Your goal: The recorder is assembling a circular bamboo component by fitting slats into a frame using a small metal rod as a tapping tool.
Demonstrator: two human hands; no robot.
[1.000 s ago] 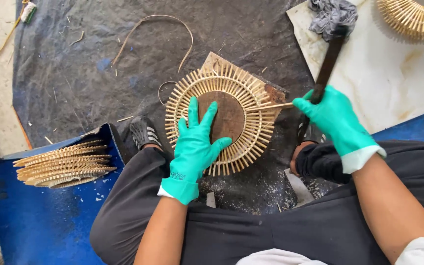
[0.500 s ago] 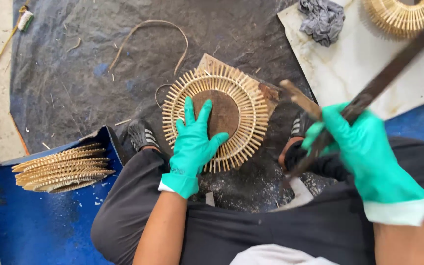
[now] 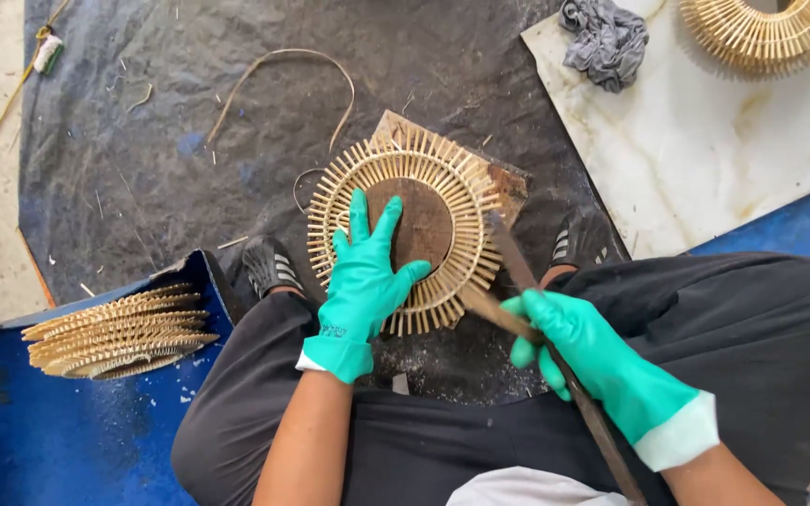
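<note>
I look down from the head camera at my own two hands in green rubber gloves. My left hand point(image 3: 365, 278) lies flat and spread, fingers apart, pressing on a round rattan sunburst frame point(image 3: 407, 228), a ring of thin pale sticks around a dark brown centre. The frame rests on a small wooden board point(image 3: 503, 180) on a dark tarp point(image 3: 142, 169) spread over the floor, between my knees. My right hand point(image 3: 578, 349) is clamped around a long dark metal tool point(image 3: 555, 361), its upper end lying against the frame's right rim. A flat brown strip point(image 3: 489, 309) also sits in that hand, reaching to the frame's lower right edge. To my left, a stack of flat rattan discs point(image 3: 119, 330) lies on a blue sheet point(image 3: 58, 440). A loose curved rattan strip point(image 3: 283, 84) lies on the tarp beyond the frame. At upper right, a white slab point(image 3: 733, 159) carries a crumpled grey rag point(image 3: 607, 39) and another rattan frame point(image 3: 761, 33).
</note>
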